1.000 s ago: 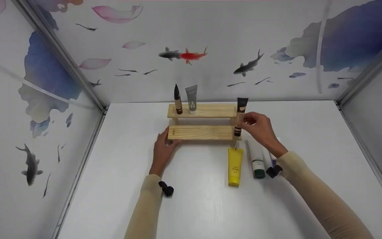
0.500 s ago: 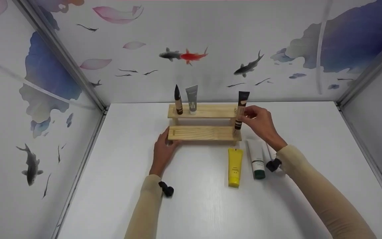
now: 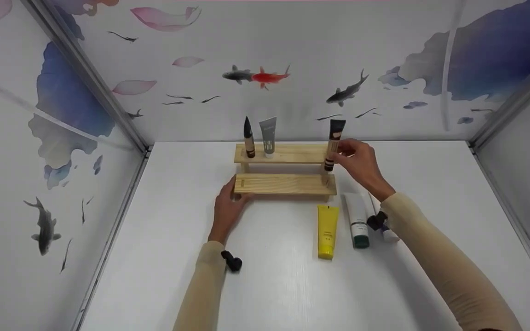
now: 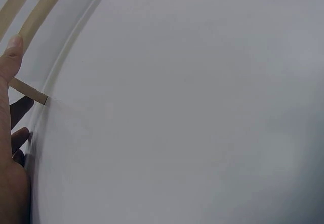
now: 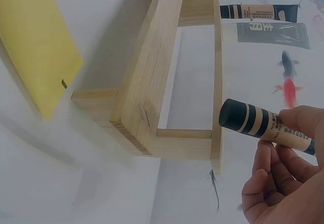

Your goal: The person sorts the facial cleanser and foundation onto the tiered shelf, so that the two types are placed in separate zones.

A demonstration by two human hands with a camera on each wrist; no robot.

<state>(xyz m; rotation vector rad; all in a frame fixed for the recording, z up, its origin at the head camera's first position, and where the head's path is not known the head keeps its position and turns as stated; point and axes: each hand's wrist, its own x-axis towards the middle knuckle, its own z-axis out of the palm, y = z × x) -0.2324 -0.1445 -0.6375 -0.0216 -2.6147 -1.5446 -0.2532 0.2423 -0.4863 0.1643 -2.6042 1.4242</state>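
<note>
My right hand pinches a black-and-beige squeeze tube between thumb and fingers, dark cap downward. In the right wrist view the cap end of the tube overlaps the right end of the upper shelf. A two-tier wooden rack stands on the table, and my left hand grips the left end of its lower tier, thumb on the front edge. Toward the left of the upper tier, a similar black-and-beige tube and a grey tube stand upright on their caps.
In front of the rack's right end lie a yellow tube and a white tube with a green cap. Another white tube is partly hidden by the right wrist. Behind the white table rises a wall painted with fish.
My right hand has raised the black-and-beige tube and carried it away from me, from over the lower tier to the upper tier's right end. The left hand stays at the rack.
</note>
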